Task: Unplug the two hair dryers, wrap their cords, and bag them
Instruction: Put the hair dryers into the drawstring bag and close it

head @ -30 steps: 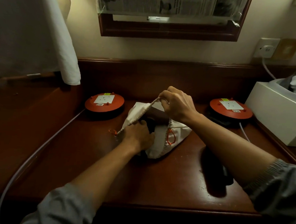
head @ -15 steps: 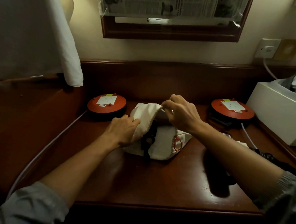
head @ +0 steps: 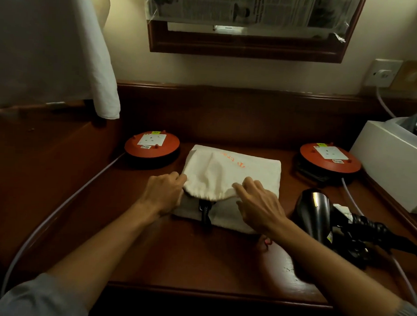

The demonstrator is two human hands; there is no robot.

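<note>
A white cloth bag [head: 233, 173] with orange lettering lies flat in the middle of the wooden desk [head: 197, 258]. My left hand [head: 163, 194] pinches the left side of its mouth and my right hand [head: 258, 204] pinches the right side. A black cord end [head: 205, 213] of the hair dryer inside pokes out of the opening toward me; the dryer's body is hidden by the cloth. A second black hair dryer [head: 314, 211] lies on the desk to the right, its coiled black cord [head: 365, 231] bunched beside it.
Two red cable reels with sockets stand at the back, the left reel [head: 152, 144] and the right reel [head: 329, 158], each trailing a pale cable. A white box [head: 390, 162] sits at the far right under a wall socket [head: 384, 74]. A white cloth [head: 54, 43] hangs at upper left.
The bag was held up open; now it lies flat with the upper flap pulled toward me over the dryer. Both hands moved to the near edge of the mouth. The second dryer came into view.
</note>
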